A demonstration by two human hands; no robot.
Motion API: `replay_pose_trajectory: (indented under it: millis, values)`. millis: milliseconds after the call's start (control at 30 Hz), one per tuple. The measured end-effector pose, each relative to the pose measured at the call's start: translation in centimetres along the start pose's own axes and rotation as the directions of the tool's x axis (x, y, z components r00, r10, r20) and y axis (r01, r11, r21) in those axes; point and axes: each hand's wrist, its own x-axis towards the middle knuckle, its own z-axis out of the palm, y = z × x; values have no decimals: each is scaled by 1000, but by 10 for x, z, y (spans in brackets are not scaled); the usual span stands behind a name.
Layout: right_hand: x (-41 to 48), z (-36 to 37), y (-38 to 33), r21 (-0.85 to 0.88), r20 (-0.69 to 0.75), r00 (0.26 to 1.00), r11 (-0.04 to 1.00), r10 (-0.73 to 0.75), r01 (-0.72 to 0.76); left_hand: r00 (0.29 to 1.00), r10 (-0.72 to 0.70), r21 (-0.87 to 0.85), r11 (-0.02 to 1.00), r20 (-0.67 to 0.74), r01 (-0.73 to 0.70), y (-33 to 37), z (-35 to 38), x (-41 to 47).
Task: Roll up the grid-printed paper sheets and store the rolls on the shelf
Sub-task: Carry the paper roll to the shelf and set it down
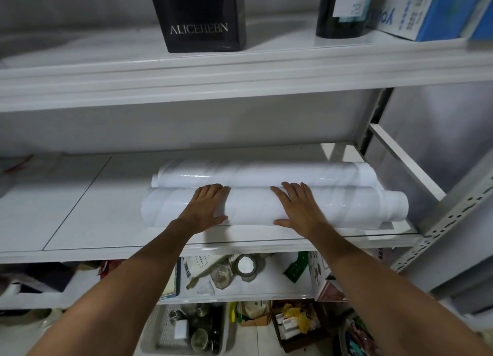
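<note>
Both hands, left hand [206,209] and right hand [298,209], press flat on the front roll [250,206].

glossy smooth white paper rolls [266,206] on a glossy white shelf [106,222]

On the upper shelf [240,70], near its front edge: a black box [197,17] lettered ALICEHEBN, standing upright. Well apart to the right, a dark bottle [344,11] with a pale label [349,1], then a blue-and-white carton [426,11] just beside it at the right end. At the right side, a slotted grey metal upright [440,227]. On the lower shelf [266,286]: a roll of tape [246,266] lying flat, a small glass jar [221,274] just beside it, a green printed strip [294,266] further right. Below, on the floor [256,339]: a grey plastic basket [152,337] holding jars [198,338] and a white block [181,329], and a cardboard box [293,342] with yellow packets [300,318].
</note>
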Motion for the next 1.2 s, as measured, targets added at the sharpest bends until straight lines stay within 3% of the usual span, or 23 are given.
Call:
replay_pose_trajectory:
  millis: [1200]
  values:
    - [-29,-9,-10,46,25,998,998,-53,52,999,33,33,999,-29,-32,16,-4,-25]
